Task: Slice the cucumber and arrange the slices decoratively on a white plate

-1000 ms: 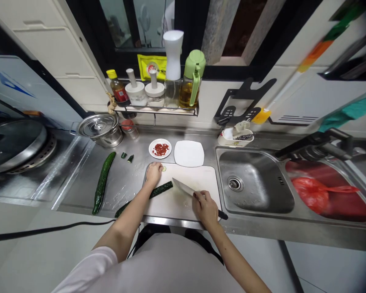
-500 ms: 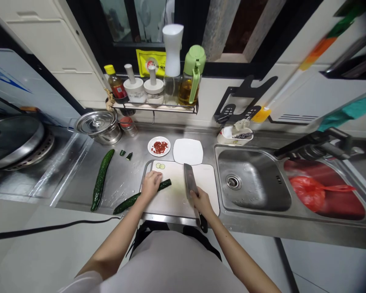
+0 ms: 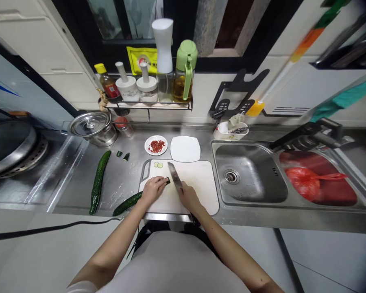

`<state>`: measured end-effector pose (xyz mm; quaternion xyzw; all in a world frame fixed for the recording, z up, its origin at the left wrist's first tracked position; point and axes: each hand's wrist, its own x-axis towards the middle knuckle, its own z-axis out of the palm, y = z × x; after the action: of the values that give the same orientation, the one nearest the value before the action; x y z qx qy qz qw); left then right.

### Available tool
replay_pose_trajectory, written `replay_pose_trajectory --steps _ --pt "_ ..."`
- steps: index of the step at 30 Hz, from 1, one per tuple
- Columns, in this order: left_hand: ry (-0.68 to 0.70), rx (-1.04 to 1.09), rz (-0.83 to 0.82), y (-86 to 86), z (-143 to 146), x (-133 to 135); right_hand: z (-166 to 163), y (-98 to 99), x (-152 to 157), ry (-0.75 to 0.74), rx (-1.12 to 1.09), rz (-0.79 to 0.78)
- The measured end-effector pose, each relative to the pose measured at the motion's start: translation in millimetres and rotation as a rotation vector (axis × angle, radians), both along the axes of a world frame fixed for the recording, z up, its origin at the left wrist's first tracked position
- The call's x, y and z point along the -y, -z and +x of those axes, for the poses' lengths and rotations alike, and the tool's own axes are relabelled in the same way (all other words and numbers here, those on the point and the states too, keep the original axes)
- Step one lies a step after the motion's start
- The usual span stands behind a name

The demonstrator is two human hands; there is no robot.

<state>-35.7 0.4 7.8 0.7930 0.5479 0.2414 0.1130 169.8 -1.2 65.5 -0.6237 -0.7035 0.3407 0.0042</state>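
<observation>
My left hand [image 3: 153, 189] is closed over a dark green cucumber [image 3: 127, 203], whose cut end shows just past my fingertips. The cucumber lies across the left edge of a white cutting board [image 3: 198, 183]. In my right hand [image 3: 189, 197] is a kitchen knife [image 3: 175, 176], its broad blade close to the right of the cucumber's cut end. Most of the knife handle is hidden by my hand. Two pale cucumber slices [image 3: 158, 165] rest at the board's upper left.
A whole cucumber [image 3: 99, 182] and cucumber end pieces [image 3: 126, 156] lie left of the board. Behind it are a small plate [image 3: 149, 150] of chopped red pieces and a white square plate [image 3: 185, 149]. A steel sink [image 3: 253, 175] lies right; a lidded pot [image 3: 94, 128] stands back left.
My right hand has brought the knife leftward to the cucumber's end. My left hand has moved slightly right and down, from near the slices onto the cucumber. The camera view has shifted slightly.
</observation>
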Motion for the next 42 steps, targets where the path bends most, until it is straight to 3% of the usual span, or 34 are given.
replay_pose_trajectory --steps 13,26,42 --pt "0.030 -0.077 0.025 3.4 0.3 2.6 -15.8 -6.5 2.8 -0.050 0.028 -0.008" --pt "0.020 -0.030 -0.021 5.9 1.0 3.4 -22.9 -20.8 4.3 -0.052 0.047 -0.071" --pt "0.026 -0.004 -0.022 8.5 1.9 1.4 -28.3 -23.7 5.9 -0.088 0.127 -0.122"
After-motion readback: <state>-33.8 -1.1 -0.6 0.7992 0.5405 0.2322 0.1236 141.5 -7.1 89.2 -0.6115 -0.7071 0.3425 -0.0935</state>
